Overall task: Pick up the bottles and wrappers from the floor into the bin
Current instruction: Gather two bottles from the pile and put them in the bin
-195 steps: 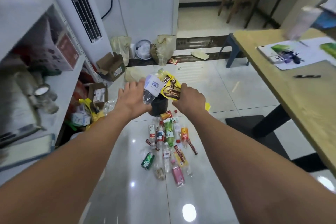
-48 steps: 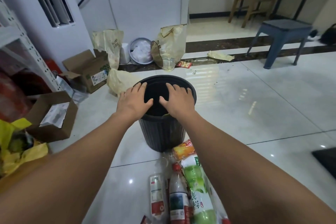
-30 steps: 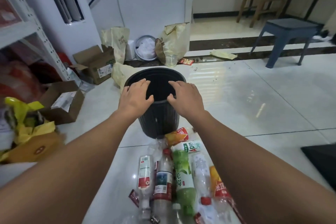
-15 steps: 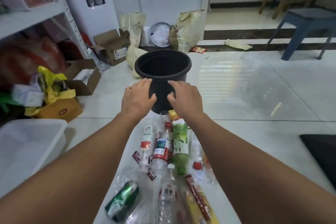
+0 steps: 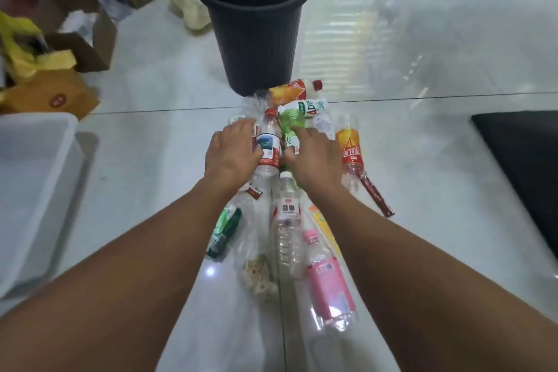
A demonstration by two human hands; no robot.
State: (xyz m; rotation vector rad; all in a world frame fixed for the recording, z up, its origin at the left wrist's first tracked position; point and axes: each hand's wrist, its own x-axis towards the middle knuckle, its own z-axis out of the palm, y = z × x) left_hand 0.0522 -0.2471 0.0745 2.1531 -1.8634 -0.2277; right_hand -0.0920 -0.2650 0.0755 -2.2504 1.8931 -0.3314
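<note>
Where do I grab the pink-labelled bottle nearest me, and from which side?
Grip the pink-labelled bottle round its labelled middle, coming straight down from above. It lies flat on the floor, pink cap toward the bin, and the label band is wide and even. A clear bottle lies close along its left, so a side approach looks cramped.

bin upright beyond bottles | white tub left | tiled floor open right

Tiled floor, scattered bottles, black bin
</note>
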